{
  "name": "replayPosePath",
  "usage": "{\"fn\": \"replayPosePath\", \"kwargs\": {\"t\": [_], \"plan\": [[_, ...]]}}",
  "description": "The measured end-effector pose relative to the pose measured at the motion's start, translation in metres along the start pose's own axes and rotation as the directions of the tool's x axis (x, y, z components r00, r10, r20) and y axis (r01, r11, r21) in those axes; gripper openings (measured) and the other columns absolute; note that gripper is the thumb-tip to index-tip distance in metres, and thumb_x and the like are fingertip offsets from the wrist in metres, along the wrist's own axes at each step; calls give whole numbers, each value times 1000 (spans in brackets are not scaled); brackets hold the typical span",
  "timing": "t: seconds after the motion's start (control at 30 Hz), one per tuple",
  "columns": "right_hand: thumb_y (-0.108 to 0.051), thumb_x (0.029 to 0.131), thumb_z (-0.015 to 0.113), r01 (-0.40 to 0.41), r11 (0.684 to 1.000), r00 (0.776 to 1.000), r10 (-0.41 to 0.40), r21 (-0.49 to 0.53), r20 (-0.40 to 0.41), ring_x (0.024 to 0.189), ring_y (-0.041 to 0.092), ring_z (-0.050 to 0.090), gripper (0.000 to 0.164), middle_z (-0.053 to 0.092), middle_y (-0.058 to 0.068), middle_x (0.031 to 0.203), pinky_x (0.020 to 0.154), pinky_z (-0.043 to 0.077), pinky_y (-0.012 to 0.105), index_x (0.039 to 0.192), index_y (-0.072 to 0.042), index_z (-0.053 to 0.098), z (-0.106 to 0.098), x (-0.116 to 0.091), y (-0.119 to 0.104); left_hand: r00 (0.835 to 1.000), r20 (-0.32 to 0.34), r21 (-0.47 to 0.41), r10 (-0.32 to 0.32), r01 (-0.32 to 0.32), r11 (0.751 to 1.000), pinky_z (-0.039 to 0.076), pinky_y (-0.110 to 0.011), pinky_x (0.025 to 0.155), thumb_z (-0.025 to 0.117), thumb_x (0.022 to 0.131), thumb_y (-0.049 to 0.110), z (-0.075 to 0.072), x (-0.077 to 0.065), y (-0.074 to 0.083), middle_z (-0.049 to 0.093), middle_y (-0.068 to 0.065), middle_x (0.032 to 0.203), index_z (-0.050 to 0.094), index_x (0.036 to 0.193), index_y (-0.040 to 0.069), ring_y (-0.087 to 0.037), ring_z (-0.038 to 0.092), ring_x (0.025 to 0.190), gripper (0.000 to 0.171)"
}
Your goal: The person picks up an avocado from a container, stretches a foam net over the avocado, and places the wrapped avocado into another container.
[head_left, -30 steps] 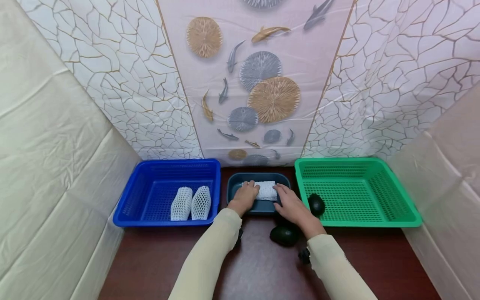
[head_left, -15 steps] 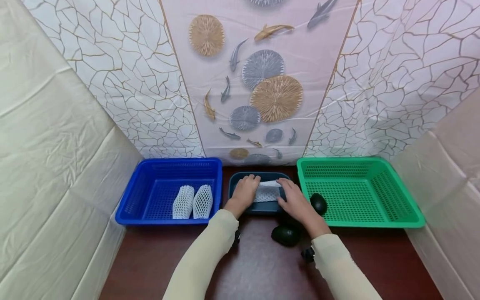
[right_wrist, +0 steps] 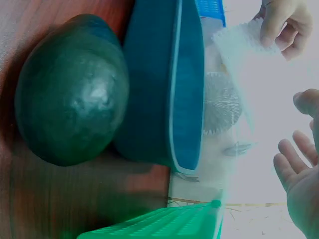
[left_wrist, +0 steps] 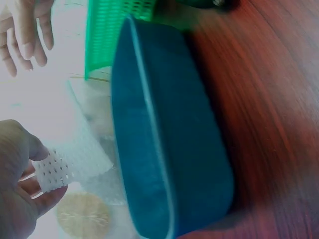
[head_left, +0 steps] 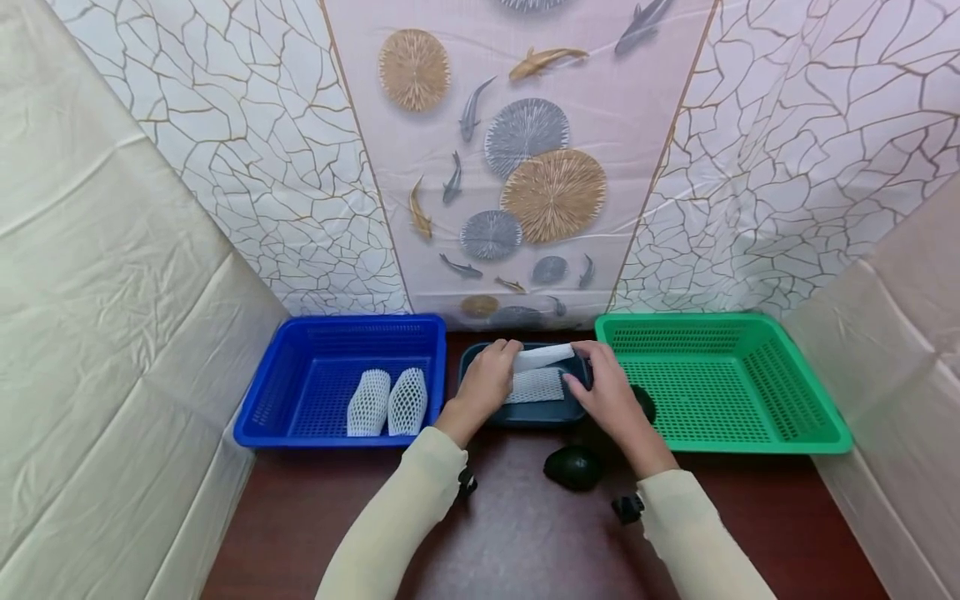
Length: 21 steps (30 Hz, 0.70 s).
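Observation:
My left hand pinches a white foam net sleeve between thumb and fingers above the dark teal tray. A raised white strip and a flat netted part show over the tray; I cannot tell whether both belong to one sleeve. My right hand hovers at the tray's right end with thumb and fingers spread. In the right wrist view, a gap separates the right hand from the sleeve. A dark green avocado lies on the table in front of the tray.
On the left stands a blue basket with two white foam net sleeves. A green basket on the right holds another avocado, partly hidden by the right hand. A patterned cloth backdrop rises behind.
The white netting, earlier lying as one piece in the tray, now shows a raised strip at its back. The right hand has shifted right, and its thumb and fingers are further apart.

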State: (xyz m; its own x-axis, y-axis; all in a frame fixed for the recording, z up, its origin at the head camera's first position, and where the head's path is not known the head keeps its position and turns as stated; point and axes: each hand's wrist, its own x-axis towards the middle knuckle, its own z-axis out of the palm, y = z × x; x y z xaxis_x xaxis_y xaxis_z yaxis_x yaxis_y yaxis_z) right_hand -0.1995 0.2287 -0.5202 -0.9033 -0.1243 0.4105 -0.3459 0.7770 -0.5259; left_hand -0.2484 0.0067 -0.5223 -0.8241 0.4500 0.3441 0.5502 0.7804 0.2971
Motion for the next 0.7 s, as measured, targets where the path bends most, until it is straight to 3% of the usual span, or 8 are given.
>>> {"fn": "replayPosePath", "kwargs": {"t": [0.13, 0.3, 0.53, 0.7], "plan": [[-10, 93, 77, 2, 999, 998, 1, 39, -55, 115, 34, 60, 46, 58, 19, 128, 97, 53, 53, 132, -2, 56, -8, 0, -3, 999, -39, -64, 5, -7, 998, 60, -34, 84, 57, 101, 0, -9, -5, 3, 68, -9, 114, 63, 127, 8, -23, 69, 102, 28], [-10, 92, 77, 19, 998, 998, -15, 59, -62, 111, 34, 62, 39, 62, 17, 122, 94, 53, 54, 126, -3, 59, -14, 2, -5, 997, -77, -131, 11, -21, 991, 60, -36, 83, 56, 101, -1, -19, -12, 6, 69, -9, 113, 64, 126, 8, -24, 70, 101, 28], [-11, 88, 82, 61, 996, 996, -56, 72, -71, 92, 26, 68, 27, 71, 10, 102, 78, 57, 46, 110, -6, 68, -20, 3, -8, 999, -42, -235, 18, -27, 972, 60, -37, 88, 51, 105, 2, -29, -19, 15, 69, -11, 118, 63, 127, 6, -24, 70, 106, 26], [-11, 89, 82, 52, 992, 999, -50, 111, -22, 93, 24, 70, 30, 74, 11, 104, 80, 59, 47, 115, -6, 69, -25, 0, -11, 1000, -2, -287, -20, 18, 958, 59, -39, 93, 54, 104, 4, -34, -23, 21, 70, -10, 123, 63, 130, 7, -23, 69, 110, 27]]}}
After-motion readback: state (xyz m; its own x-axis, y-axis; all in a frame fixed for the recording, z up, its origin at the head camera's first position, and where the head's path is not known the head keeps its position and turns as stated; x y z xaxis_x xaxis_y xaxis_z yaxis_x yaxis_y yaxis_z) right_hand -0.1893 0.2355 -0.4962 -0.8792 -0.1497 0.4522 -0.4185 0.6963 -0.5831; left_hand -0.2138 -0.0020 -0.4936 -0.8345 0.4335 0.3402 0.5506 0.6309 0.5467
